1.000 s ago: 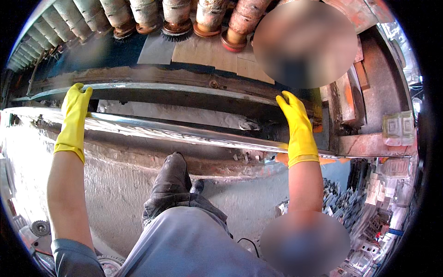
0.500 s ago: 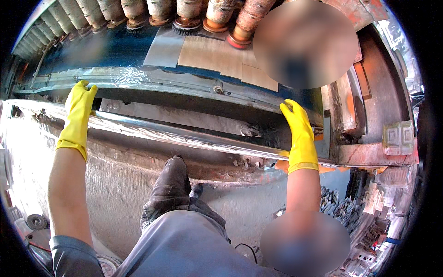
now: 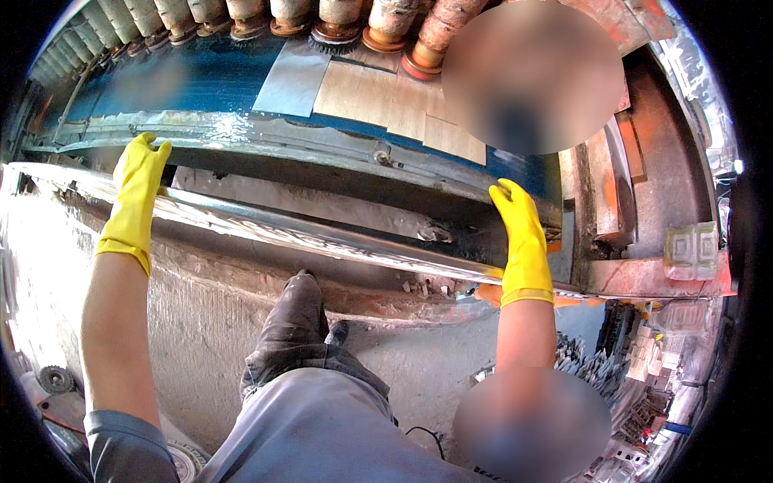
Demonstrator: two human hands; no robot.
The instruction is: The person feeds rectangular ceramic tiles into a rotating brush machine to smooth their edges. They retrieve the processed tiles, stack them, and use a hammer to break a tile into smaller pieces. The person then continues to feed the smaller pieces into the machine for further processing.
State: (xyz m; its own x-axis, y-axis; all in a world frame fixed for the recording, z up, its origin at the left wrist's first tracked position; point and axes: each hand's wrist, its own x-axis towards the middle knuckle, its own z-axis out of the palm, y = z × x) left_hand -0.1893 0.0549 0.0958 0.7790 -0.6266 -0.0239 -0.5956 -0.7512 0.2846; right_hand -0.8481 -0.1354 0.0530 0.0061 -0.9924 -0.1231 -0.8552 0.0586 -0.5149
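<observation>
My left hand [image 3: 143, 165], in a yellow rubber glove, is at the left by the wet metal edge [image 3: 266, 143] of a machine bed. Its thumb stands apart from the bent fingers, and I see nothing held. On the right, my gloved right hand [image 3: 519, 216] reaches toward the same edge, fingers loosely bent and slightly apart, also without a visible object. Both wrists pass over a shiny metal rail [image 3: 322, 239]. Beyond the edge, a grey tile [image 3: 294, 80] and several beige, wood-look tiles [image 3: 366, 97] lie on a wet blue belt [image 3: 193, 84].
A row of cylindrical heads with brushes [image 3: 334, 36] stands above the belt. Below the rail, rubble [image 3: 427, 287] lies along a concrete ledge. A translucent plastic container [image 3: 691, 251] sits at the right. Many stacked thin pieces [image 3: 592, 362] stand at lower right, and a wheel [image 3: 56, 379] at lower left.
The view has shifted slightly. Both hands keep almost the same place by the machine edge. The tiles show no clear movement along the belt.
</observation>
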